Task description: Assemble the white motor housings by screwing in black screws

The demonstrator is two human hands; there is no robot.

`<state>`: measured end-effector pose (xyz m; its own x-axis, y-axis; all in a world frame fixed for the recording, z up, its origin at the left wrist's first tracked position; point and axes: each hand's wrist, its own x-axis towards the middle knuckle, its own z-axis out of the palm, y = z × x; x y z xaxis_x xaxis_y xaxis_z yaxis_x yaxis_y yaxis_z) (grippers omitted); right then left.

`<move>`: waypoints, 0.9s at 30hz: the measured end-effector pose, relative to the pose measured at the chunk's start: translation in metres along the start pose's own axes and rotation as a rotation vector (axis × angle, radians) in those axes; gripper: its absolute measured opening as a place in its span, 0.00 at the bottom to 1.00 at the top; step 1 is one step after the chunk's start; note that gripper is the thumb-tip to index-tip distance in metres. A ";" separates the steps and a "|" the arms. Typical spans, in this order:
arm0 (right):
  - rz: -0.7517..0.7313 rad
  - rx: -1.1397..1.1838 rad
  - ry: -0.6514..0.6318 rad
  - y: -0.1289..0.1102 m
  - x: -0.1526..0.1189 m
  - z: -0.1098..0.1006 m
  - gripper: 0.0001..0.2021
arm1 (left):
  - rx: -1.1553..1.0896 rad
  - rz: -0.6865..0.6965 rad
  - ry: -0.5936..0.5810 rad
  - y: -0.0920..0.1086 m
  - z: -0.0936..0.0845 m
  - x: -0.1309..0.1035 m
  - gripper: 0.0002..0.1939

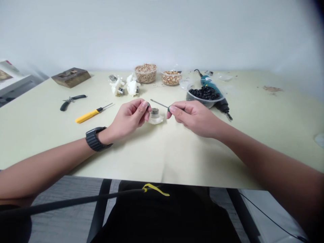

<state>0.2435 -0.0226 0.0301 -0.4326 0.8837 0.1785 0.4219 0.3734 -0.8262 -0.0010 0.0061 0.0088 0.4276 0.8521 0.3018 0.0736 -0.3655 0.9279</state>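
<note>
My left hand (134, 114) is closed in a pinch on a small dark green piece (148, 105), mostly hidden by the thumb and finger. Between thumb and fingers of my right hand (193, 116) is a thin metal rod (160, 103). Its tip points up and left toward my left hand without touching it, and a dark green bit shows at its base by the fingertips. Behind and between both hands, a small clear plastic piece with a grey metal part (155, 116) rests on the table.
Pliers (69, 101), a yellow screwdriver (88, 115) and a wooden block (72, 77) lie left. White plastic parts with motors (117, 86) and tubs of beige pieces (146, 73) and orange pieces (171, 77) stand behind. A tub of black pieces (205, 93) sits before a teal rotary tool (222, 105).
</note>
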 end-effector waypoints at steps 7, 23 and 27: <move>-0.048 -0.101 0.007 0.004 0.001 0.002 0.20 | 0.002 -0.012 -0.010 -0.003 -0.003 0.000 0.23; 0.101 0.007 -0.071 0.004 0.001 0.004 0.21 | 0.125 0.087 -0.017 -0.004 -0.005 0.000 0.22; 0.151 0.099 -0.093 0.004 0.001 0.005 0.21 | 0.134 0.121 -0.017 -0.007 -0.006 -0.001 0.21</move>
<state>0.2408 -0.0222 0.0246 -0.4439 0.8961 0.0028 0.4088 0.2052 -0.8893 -0.0069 0.0101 0.0037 0.4561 0.7928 0.4043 0.1395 -0.5124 0.8474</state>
